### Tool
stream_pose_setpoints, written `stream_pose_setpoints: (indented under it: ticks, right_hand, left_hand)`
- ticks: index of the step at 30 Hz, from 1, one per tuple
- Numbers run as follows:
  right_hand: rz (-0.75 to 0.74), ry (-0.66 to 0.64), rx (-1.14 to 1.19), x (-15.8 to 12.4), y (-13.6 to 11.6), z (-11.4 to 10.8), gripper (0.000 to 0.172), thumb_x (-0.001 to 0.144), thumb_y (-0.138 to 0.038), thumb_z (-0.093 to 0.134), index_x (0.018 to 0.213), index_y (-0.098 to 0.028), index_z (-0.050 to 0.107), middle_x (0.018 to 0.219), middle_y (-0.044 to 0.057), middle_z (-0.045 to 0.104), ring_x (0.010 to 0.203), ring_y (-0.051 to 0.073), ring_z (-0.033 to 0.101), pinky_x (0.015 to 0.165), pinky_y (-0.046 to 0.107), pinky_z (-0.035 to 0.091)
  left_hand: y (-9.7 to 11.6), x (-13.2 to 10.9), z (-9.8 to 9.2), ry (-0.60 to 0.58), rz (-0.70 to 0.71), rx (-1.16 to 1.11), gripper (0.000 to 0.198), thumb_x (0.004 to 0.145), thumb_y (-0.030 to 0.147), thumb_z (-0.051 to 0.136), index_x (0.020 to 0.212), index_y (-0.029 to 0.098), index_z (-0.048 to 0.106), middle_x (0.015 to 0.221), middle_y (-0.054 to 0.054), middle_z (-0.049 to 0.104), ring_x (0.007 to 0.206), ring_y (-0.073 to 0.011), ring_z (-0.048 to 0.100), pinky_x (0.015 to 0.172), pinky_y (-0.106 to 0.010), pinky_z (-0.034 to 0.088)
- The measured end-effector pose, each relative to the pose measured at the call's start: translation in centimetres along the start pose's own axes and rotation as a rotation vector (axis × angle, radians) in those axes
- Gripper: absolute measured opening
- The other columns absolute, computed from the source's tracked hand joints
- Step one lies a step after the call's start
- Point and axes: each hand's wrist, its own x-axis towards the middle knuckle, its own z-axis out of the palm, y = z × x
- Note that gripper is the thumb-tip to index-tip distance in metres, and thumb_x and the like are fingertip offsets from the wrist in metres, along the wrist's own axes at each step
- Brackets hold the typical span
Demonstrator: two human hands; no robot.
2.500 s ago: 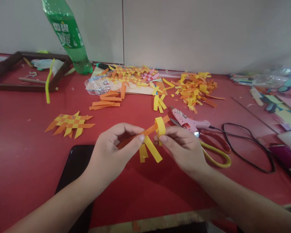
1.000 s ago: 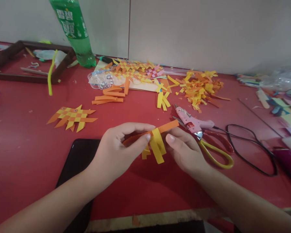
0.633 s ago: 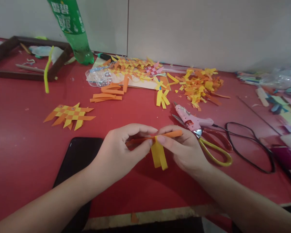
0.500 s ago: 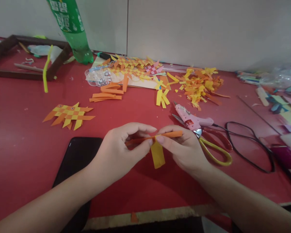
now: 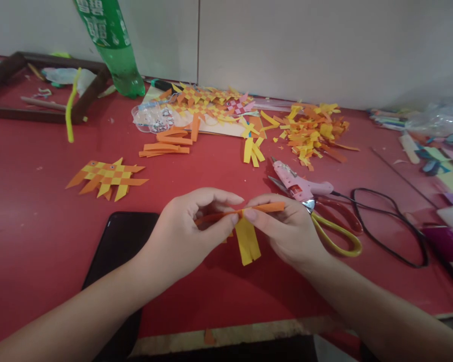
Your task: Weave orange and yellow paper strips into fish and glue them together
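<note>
Between my two hands are woven paper strips, orange ones running sideways and yellow ones hanging down. My left hand pinches them between thumb and fingers, closed on the left part. From the other side my right hand grips the same strips, its thumb pressed close to the left thumb. Part of the weave is hidden behind my fingers. A finished-looking woven paper fish pair in orange and yellow lies at the left. Beneath my left forearm is a black phone.
Scissors and a pink glue gun lie beside my right hand. Farther back are orange strips, yellow strips and a heap of paper scraps. A green bottle stands by a brown frame.
The hanging yellow strips have tilted slightly right and spread a little at their lower ends. Both hands keep their hold in nearly the same place.
</note>
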Motion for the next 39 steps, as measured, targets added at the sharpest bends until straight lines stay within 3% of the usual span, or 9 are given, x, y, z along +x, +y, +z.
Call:
stream_pose_setpoints:
  ticks: [7, 14, 21, 28, 32, 39]
  right_hand:
    - [-0.050, -0.003, -0.083, -0.1, -0.7, 0.1, 0.017, 0.077, -0.037, 0.079, 0.072, -0.021, 0.073, 0.068, 0.001, 0.071, 0.060, 0.012, 0.064, 0.053, 0.023, 0.053]
    - [-0.083, -0.016, -0.197, -0.2, -1.7, 0.3, 0.025, 0.079, -0.041, 0.075, 0.069, -0.020, 0.067, 0.060, 0.000, 0.064, 0.051, 0.010, 0.056, 0.045, 0.022, 0.046]
    - [-0.073, -0.012, -0.183, -0.2, -1.4, -0.1, 0.025, 0.077, -0.039, 0.077, 0.065, -0.020, 0.067, 0.055, -0.002, 0.059, 0.048, 0.009, 0.049, 0.042, 0.021, 0.040]
    - [0.025, -0.132, 0.033, -0.2, -0.1, -0.3, 0.028, 0.083, -0.051, 0.071, 0.075, -0.024, 0.072, 0.075, 0.002, 0.070, 0.069, 0.017, 0.066, 0.064, 0.031, 0.055]
    - [-0.030, -0.019, -0.053, -0.2, -0.5, 0.0, 0.024, 0.079, -0.042, 0.076, 0.069, -0.022, 0.068, 0.064, -0.001, 0.065, 0.057, 0.012, 0.058, 0.052, 0.024, 0.049]
    - [-0.136, -0.106, -0.176, -0.5, -1.1, -0.1, 0.016, 0.080, -0.027, 0.071, 0.068, -0.019, 0.064, 0.060, -0.001, 0.063, 0.052, 0.010, 0.055, 0.046, 0.021, 0.046]
  left_hand:
    - [-0.1, 0.0, -0.1, -0.002, -0.001, -0.006, 0.016, 0.081, 0.023, 0.073, 0.097, 0.021, 0.073, 0.090, -0.001, 0.077, 0.083, -0.0133, 0.074, 0.077, -0.018, 0.061]
    - [0.2, 0.0, 0.0, -0.030, -0.023, -0.034, 0.019, 0.080, 0.026, 0.074, 0.097, 0.020, 0.073, 0.089, -0.004, 0.077, 0.082, -0.0173, 0.075, 0.076, -0.024, 0.062]
    - [0.0, 0.0, -0.1, -0.054, -0.036, -0.007, 0.019, 0.081, 0.026, 0.073, 0.099, 0.021, 0.072, 0.085, -0.002, 0.076, 0.079, -0.0148, 0.073, 0.074, -0.022, 0.061]
    - [-0.3, 0.2, -0.4, 0.016, -0.048, -0.051, 0.018, 0.082, 0.031, 0.075, 0.098, 0.023, 0.073, 0.089, 0.000, 0.076, 0.084, -0.0131, 0.073, 0.078, -0.019, 0.059]
    - [-0.3, 0.2, -0.5, -0.016, -0.056, -0.062, 0.025, 0.081, 0.031, 0.076, 0.104, 0.023, 0.073, 0.088, -0.001, 0.076, 0.081, -0.0144, 0.072, 0.075, -0.021, 0.060]
    - [0.1, 0.4, -0.9, -0.146, -0.082, 0.027, 0.020, 0.083, 0.040, 0.073, 0.084, 0.020, 0.077, 0.084, -0.003, 0.078, 0.076, -0.0164, 0.071, 0.068, -0.024, 0.057]
